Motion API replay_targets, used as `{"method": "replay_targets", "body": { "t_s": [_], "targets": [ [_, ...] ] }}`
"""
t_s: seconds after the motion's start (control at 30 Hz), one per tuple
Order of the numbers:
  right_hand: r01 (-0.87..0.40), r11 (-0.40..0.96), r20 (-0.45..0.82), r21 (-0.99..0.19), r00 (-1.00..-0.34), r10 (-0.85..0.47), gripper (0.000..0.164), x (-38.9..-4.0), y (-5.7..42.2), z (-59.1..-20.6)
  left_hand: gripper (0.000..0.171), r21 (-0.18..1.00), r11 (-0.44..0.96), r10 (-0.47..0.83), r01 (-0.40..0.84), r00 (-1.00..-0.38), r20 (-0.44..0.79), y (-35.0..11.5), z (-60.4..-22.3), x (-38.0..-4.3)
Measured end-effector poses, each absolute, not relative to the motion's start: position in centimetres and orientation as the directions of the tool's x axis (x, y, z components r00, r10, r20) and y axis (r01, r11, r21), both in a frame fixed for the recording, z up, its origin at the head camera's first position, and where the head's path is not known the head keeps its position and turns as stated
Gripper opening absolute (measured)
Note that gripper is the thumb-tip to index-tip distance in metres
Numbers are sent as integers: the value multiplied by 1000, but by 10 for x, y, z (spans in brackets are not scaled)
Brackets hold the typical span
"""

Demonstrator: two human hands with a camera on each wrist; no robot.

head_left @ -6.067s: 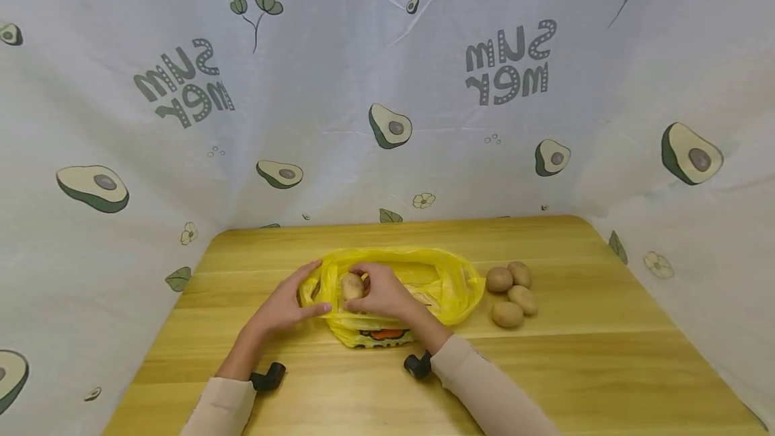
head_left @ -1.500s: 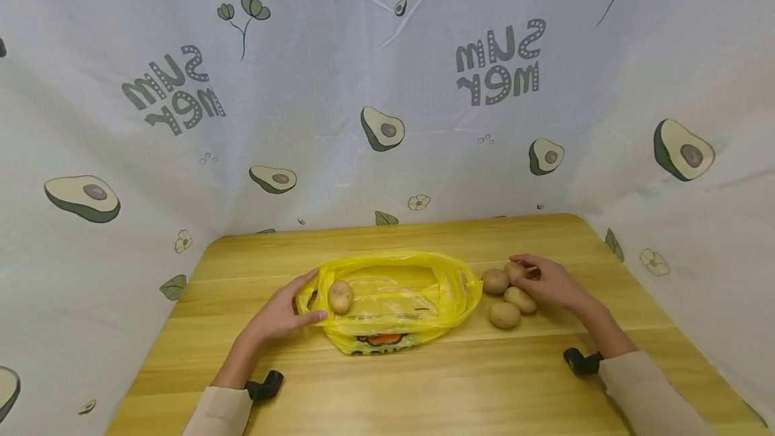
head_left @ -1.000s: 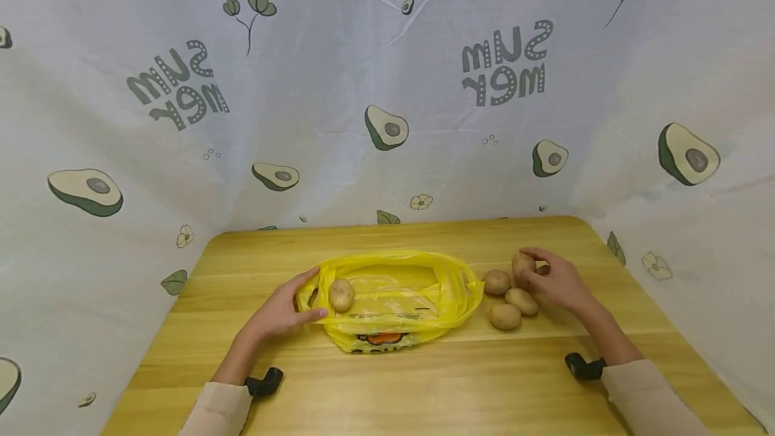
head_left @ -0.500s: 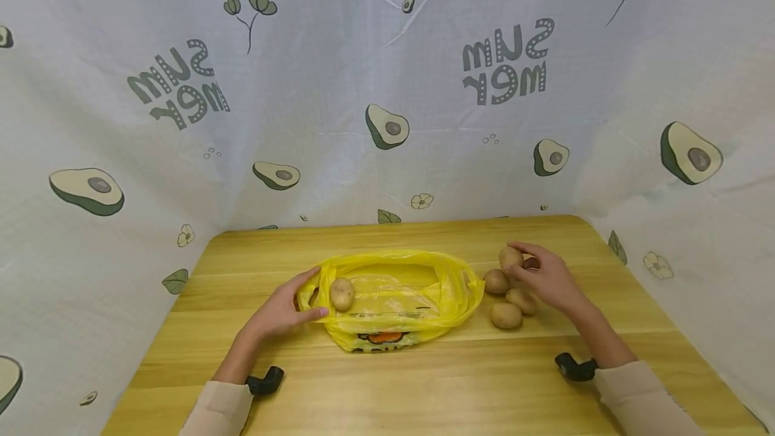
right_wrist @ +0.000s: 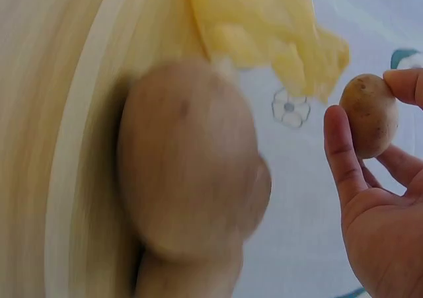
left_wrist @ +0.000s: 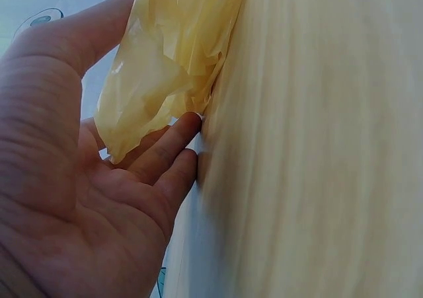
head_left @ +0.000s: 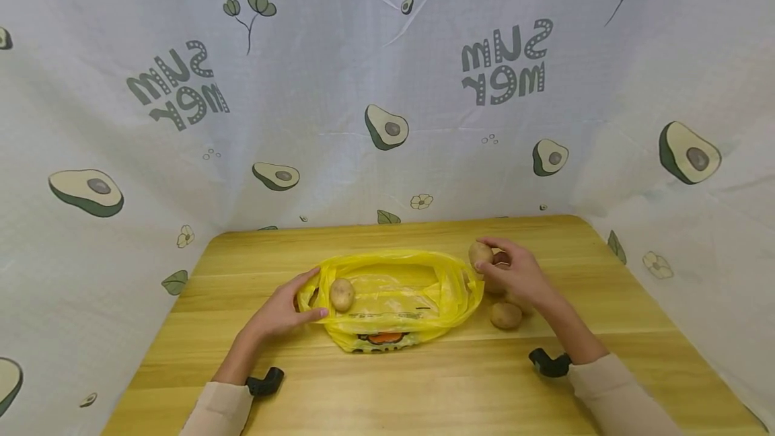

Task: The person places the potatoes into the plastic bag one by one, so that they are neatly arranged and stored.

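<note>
**The left hand (head_left: 278, 311) spreads a yellow bag (head_left: 387, 323) while the right hand (head_left: 522, 276) pinches a potato (head_left: 480, 254)**

At the left end, the left hand has its thumb and forefinger spread well apart along the bag's mouth, the other fingers loosely extended low beside the table (head_left: 387, 395). Just inside the bag, near the left thumb, rests a lone potato (head_left: 342, 295). If that spread slackens, the thin rim could sag inward, since the plastic looks too limp to stand alone; a tug on it could also set the lone potato rolling.

Further right, just beyond the bag's far end, the right hand pinches its potato between its fingertips, out ahead of the palm. A smooth, round skin under so few contact points might slip. The bag's right handle (head_left: 472, 281) lies just below and left of those fingertips, where a low sweep could snag it. A loose potato (head_left: 506, 315) sits on the nearer side of the right hand, with others partly covered by the hand and wrist; a dipping wrist could knock them away.

Only the head view shows the lone potato in the bag. The left wrist view shows the lower fingers under the plastic, which the head view hides. The right wrist view shows the gap between palm and pinched potato, though the pile there is blurred.
</note>
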State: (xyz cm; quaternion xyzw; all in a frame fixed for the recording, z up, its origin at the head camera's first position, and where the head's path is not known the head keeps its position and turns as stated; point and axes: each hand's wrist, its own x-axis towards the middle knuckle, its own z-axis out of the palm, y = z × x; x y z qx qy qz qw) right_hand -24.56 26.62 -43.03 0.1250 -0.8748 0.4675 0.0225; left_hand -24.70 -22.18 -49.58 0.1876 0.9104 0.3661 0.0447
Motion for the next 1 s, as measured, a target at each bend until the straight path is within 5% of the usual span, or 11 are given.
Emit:
{"method": "replay_targets", "body": {
  "t_s": [1.0],
  "targets": [
    [-314,364,176,-877,-915,-364,56,-258,154,-440,96,685,661,373,305,-926,53,-220,-495,-247]
  ]
}}
